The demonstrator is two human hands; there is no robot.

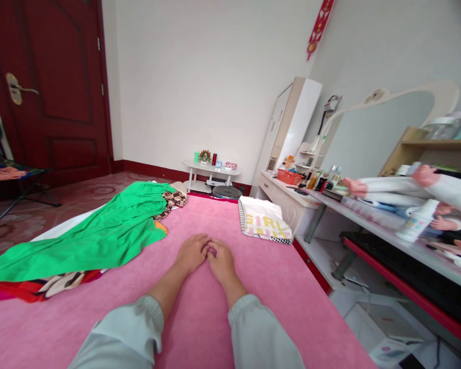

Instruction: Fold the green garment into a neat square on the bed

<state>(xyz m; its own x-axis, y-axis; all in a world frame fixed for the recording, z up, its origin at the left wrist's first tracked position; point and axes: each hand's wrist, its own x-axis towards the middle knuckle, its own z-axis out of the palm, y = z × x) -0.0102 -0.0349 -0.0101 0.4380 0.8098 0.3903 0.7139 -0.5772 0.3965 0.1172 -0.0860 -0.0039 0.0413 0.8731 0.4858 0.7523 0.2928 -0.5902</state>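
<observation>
A folded white shirt (264, 218), with the yellow letters "GIRL" readable on its front, lies near the far right edge of the pink cover (315, 328). To the left of the shirt and nearer the person, both hands rest on that cover, just apart from the shirt. The left hand (192, 252) is palm down, its fingers together and gently bent; the right hand (220, 259) is loosely curled, its fingertips meeting those of the left. Neither shows anything in its hold; the undersides are hidden. Pale grey-green sleeves (126, 328) end above both wrists

Well to the left of the shirt, a green garment (111, 230) lies spread out and wrinkled, over a red printed cloth (57, 285) at its near edge and beside a brown patterned cloth (174, 201) at its far end. Beyond the shirt and to its left stands a low white stand (194, 166) bearing small items. To the right of the shirt, a red basket (290, 177) sits on a white dresser (282, 193); farther right and nearer stands a white bottle (418, 221)
</observation>
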